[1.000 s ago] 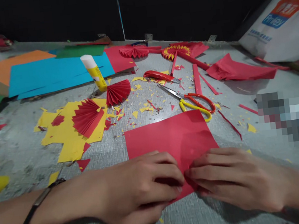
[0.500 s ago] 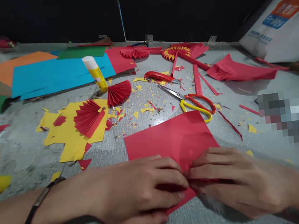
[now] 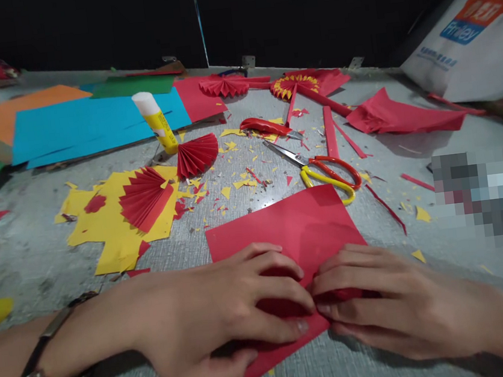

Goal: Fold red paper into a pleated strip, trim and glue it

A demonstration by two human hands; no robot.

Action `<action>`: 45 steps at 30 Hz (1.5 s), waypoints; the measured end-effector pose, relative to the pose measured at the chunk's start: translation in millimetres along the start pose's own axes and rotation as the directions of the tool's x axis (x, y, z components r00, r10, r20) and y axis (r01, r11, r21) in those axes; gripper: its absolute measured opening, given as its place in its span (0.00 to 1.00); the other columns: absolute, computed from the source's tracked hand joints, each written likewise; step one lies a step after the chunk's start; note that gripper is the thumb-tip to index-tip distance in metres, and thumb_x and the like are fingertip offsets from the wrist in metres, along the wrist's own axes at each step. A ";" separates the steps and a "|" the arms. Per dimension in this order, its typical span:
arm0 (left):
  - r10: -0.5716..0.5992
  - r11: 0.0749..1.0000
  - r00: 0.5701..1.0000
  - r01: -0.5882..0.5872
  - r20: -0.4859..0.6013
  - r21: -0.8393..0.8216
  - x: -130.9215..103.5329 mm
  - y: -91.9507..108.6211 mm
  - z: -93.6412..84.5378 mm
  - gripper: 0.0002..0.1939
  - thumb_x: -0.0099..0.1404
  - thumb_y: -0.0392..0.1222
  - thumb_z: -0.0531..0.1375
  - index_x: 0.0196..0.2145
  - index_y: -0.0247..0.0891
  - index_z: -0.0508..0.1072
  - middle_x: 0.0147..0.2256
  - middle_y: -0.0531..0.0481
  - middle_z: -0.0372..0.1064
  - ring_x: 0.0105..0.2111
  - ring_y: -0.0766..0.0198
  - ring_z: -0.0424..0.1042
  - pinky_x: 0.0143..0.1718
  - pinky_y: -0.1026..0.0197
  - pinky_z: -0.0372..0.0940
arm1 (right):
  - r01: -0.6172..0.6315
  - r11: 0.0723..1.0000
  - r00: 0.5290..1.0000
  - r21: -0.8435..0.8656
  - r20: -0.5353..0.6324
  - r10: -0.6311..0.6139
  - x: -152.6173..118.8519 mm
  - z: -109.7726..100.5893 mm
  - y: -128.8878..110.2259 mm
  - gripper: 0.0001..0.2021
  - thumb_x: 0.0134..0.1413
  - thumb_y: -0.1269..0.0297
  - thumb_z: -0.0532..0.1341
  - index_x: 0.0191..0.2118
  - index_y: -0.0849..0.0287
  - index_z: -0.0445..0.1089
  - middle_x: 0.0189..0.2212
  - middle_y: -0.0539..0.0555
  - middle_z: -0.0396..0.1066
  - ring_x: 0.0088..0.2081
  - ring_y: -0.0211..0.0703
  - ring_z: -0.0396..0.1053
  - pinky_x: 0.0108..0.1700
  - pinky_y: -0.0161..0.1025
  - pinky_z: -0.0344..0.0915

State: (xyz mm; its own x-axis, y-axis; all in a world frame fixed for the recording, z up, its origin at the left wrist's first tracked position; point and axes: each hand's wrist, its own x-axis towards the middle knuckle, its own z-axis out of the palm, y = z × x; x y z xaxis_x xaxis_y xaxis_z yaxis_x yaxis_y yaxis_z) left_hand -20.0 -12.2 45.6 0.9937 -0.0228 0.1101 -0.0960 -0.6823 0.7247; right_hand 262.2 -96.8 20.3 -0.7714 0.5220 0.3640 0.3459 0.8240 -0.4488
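A sheet of red paper (image 3: 278,228) lies on the grey table below my two hands. My left hand (image 3: 230,318) rests on its left part, fingers bent and somewhat apart, the thumb off to the lower left. From the right, my right hand (image 3: 382,294) has its fingers curled over the paper's right edge, thumb and fingertips close together on it. The fingertips of both hands nearly meet near the sheet's middle. Just beyond the sheet lie open scissors (image 3: 307,161) with a red and a yellow handle.
A glue stick (image 3: 155,122) stands by a red folded fan (image 3: 197,157). Another fan (image 3: 146,200) lies on yellow paper (image 3: 115,247). Behind are blue paper (image 3: 99,127), a red-handled cutter (image 3: 267,127) and paper scraps; a white bag (image 3: 460,68) stands back right.
My left hand's fingers have spread a little and its thumb has moved left, showing more of the sheet's lower edge. The view has shifted slightly.
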 end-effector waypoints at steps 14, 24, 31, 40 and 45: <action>-0.006 0.999 1.000 0.006 0.003 -0.042 -6.6 -5.3 -3.5 0.23 0.54 0.26 0.61 0.46 0.40 0.83 0.61 0.42 0.79 0.67 0.43 0.72 0.76 0.41 0.60 | -0.005 1.000 1.000 0.002 -0.009 0.005 0.0 1.2 1.0 0.13 0.80 0.69 0.58 0.48 0.65 0.82 0.47 0.60 0.83 0.46 0.46 0.80 0.50 0.43 0.78; 0.050 0.999 0.999 -0.050 0.007 0.018 -5.4 -12.8 0.7 0.13 0.70 0.32 0.61 0.48 0.35 0.84 0.62 0.42 0.79 0.66 0.45 0.72 0.74 0.45 0.61 | -0.003 1.000 1.000 -0.008 -0.004 0.003 -1.3 0.2 -0.4 0.14 0.81 0.68 0.57 0.49 0.65 0.81 0.47 0.59 0.83 0.47 0.45 0.79 0.52 0.42 0.76; 0.134 0.985 0.991 -0.132 -0.017 0.112 -7.6 -13.1 6.9 0.14 0.71 0.34 0.60 0.48 0.34 0.84 0.61 0.41 0.79 0.62 0.46 0.74 0.75 0.45 0.60 | 0.018 0.999 1.000 -0.041 -0.005 -0.018 -1.2 2.9 -0.3 0.15 0.81 0.70 0.57 0.44 0.64 0.81 0.45 0.57 0.83 0.44 0.44 0.77 0.49 0.41 0.74; 0.153 0.962 0.988 -0.151 0.009 0.228 -3.5 -6.7 13.1 0.11 0.76 0.38 0.61 0.44 0.33 0.84 0.56 0.42 0.80 0.57 0.49 0.75 0.67 0.49 0.67 | 0.069 0.995 0.996 -0.079 0.068 -0.063 -6.1 5.0 -6.2 0.19 0.81 0.74 0.54 0.42 0.59 0.81 0.45 0.55 0.83 0.42 0.42 0.78 0.47 0.41 0.72; 0.146 0.979 0.989 -0.142 -0.013 0.148 -6.6 -13.3 12.6 0.13 0.79 0.39 0.57 0.47 0.34 0.82 0.57 0.40 0.80 0.58 0.49 0.76 0.68 0.47 0.67 | 0.018 0.998 0.995 -0.060 0.101 -0.012 -2.3 -0.9 -9.2 0.25 0.84 0.73 0.47 0.41 0.59 0.81 0.43 0.54 0.83 0.42 0.40 0.77 0.46 0.38 0.73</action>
State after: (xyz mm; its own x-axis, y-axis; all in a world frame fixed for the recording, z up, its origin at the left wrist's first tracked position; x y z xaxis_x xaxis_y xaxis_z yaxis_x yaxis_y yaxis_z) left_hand -24.5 -12.1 26.7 0.9682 -0.1128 0.2234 -0.2268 -0.7729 0.5926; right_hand 261.2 -105.4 24.3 -0.8257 0.4869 0.2849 0.3631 0.8452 -0.3922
